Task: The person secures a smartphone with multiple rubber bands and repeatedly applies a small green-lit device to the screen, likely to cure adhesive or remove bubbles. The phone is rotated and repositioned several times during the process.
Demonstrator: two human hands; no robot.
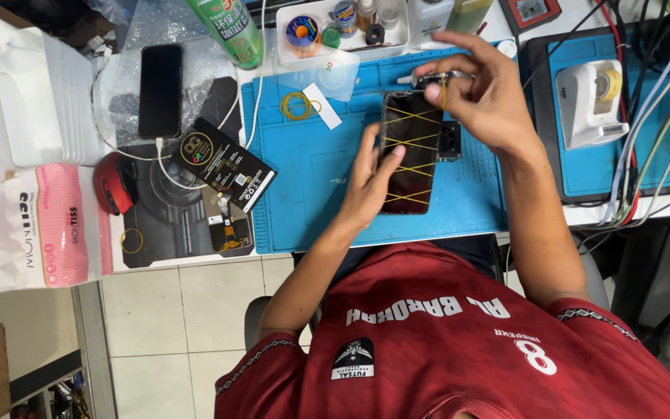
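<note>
A dark smartphone (411, 151) lies lengthwise on the blue mat, its black glass crossed by several yellow rubber bands (412, 140). Its lower half sits under the left hand; its top end reaches the right hand's fingers.

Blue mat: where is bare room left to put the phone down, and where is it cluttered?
The blue mat is bare left of the rubber-banded phone, below the yellow rubber bands; the left hand steadies that phone. A narrow strip along the mat's near edge is free too. The far edge is crowded by the parts tray, where the right hand works.
</note>
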